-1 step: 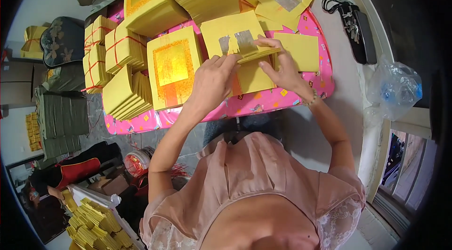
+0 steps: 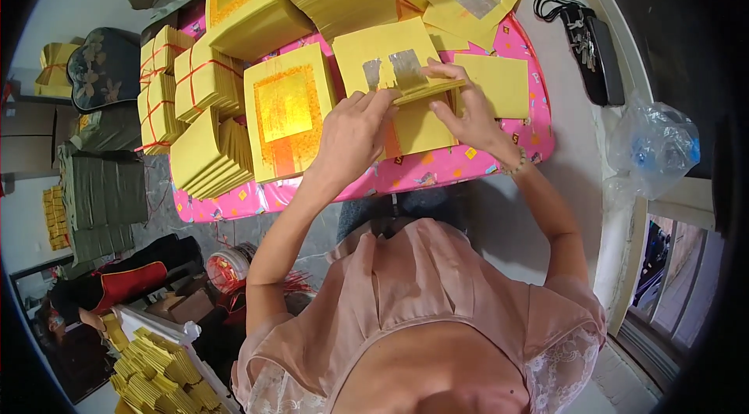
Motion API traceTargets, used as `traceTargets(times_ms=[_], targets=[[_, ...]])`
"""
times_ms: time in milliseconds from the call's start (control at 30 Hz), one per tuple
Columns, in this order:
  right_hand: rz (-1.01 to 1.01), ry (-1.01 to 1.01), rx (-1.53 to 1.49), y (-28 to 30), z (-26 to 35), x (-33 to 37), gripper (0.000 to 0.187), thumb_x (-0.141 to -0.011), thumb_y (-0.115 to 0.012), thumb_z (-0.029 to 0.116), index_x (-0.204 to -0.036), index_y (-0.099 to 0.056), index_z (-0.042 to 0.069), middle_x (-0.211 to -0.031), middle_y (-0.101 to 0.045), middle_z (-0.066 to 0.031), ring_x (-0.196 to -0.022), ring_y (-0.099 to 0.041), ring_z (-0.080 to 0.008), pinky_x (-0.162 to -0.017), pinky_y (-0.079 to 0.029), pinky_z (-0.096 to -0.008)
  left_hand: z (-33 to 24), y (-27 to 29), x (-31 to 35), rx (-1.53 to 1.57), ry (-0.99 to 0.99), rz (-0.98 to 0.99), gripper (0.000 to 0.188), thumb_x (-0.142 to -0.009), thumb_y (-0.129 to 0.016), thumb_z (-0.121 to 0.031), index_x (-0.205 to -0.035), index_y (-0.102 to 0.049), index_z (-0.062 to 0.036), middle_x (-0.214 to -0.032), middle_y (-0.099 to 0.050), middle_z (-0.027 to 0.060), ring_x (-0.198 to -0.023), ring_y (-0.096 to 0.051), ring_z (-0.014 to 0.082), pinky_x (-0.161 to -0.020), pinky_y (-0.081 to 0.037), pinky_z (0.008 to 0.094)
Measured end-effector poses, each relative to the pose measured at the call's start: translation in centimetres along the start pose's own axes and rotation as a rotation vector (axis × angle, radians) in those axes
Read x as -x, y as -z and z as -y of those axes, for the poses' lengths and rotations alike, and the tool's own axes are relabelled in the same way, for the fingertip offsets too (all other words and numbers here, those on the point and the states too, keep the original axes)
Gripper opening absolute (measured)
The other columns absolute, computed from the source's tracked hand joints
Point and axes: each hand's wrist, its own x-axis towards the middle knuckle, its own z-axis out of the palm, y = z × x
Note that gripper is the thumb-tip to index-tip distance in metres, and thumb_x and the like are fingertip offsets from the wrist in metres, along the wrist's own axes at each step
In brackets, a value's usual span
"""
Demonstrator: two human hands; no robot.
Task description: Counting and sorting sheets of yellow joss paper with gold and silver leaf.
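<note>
My left hand (image 2: 355,131) is closed on the left end of a folded wad of yellow paper (image 2: 429,92). On its right end, my right hand (image 2: 472,113), with a beaded bracelet at the wrist, has thumb and fingers round the wad. Below the wad, more yellow paper (image 2: 421,131) lies near the table's front. Just beyond sits yellow paper with silver foil patches (image 2: 386,43). Left of my left hand stands a thick stack of yellow paper with a gold square and orange border (image 2: 287,113). My left fingertips are partly hidden.
The table has a pink patterned cover (image 2: 437,170). Red-tied yellow bundles (image 2: 207,78) and a fanned pile (image 2: 211,156) stand at left. A yellow sheet (image 2: 499,86) lies at right. A black pouch with keys (image 2: 581,51) and a plastic bag (image 2: 655,145) are beyond the right edge. Another person (image 2: 117,281) is lower left.
</note>
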Motion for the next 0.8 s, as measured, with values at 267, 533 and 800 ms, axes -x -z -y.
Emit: traceTargets(times_ms=[267,533,800], targets=[[0.027,0.070,0.142,1.0,0.3,-0.2,0.041,-0.090,-0.067,0.008,-0.129,-0.055,0.007,-0.130,-0.060,-0.0164,-0.131,-0.054,-0.0306,-0.109,-0.041,-0.0392,0.5,-0.6,0.5,-0.089,-0.062,-0.024,0.028,-0.083,-0.062,-0.001,-0.110,-0.058,-0.0030,-0.083,-0.064,0.0129,-0.078,-0.062,0.0309,-0.068,-0.051,0.0413],[0.056,-0.144,-0.015,2.6,1.2,-4.3,0.022,-0.092,-0.073,0.017,-0.104,-0.064,0.001,-0.076,-0.061,-0.0041,-0.065,-0.054,-0.0076,-0.059,-0.046,-0.0253,1.1,0.2,-1.5,-0.020,0.081,-0.067,0.034,-0.087,-0.067,-0.010,-0.121,-0.061,-0.0117,-0.100,-0.066,0.0170,-0.092,-0.065,0.0335,-0.076,-0.051,0.0460],[0.045,-0.285,0.121,1.8,-1.7,-9.6,0.024,-0.096,-0.069,0.024,-0.102,-0.063,0.002,-0.069,-0.053,0.0030,-0.058,-0.037,-0.0021,-0.050,-0.030,-0.0258,1.3,-3.4,-0.8,-0.247,-0.087,-0.073,0.067,-0.086,-0.070,-0.026,-0.146,-0.045,-0.0106,-0.152,-0.040,0.0172,-0.142,-0.035,0.0392,-0.115,-0.029,0.0527]])
